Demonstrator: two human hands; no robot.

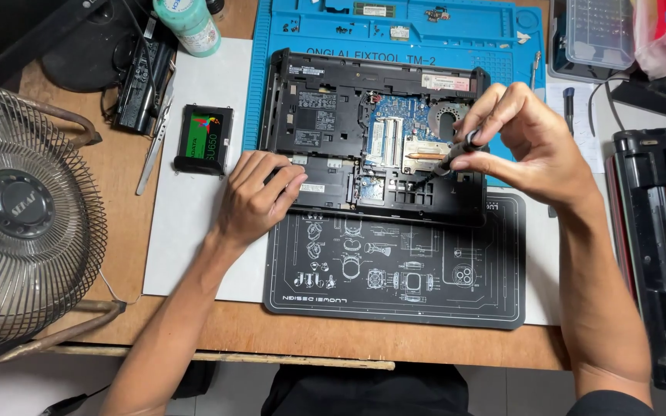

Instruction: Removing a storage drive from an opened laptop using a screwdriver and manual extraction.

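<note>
My right hand (pixel 529 142) pinches a screwdriver (pixel 456 154) between thumb and fingertips, its tip down in the open laptop (pixel 325 123), near the copper pipe and the right side of the bared circuit board. The laptop lies bottom-up across a blue mat (pixel 495 38) and a dark mat (pixel 395 266) on the worktop (pixel 117 177). My left hand (pixel 260 196) rests with curled fingers pressed on the laptop's near left corner. To do this well, I judge I should keep the shaft upright over the screw, press lightly as I twist, and hold that corner firm so the case cannot slide. A small black drive (pixel 204 139) lies just left of the laptop.
</note>
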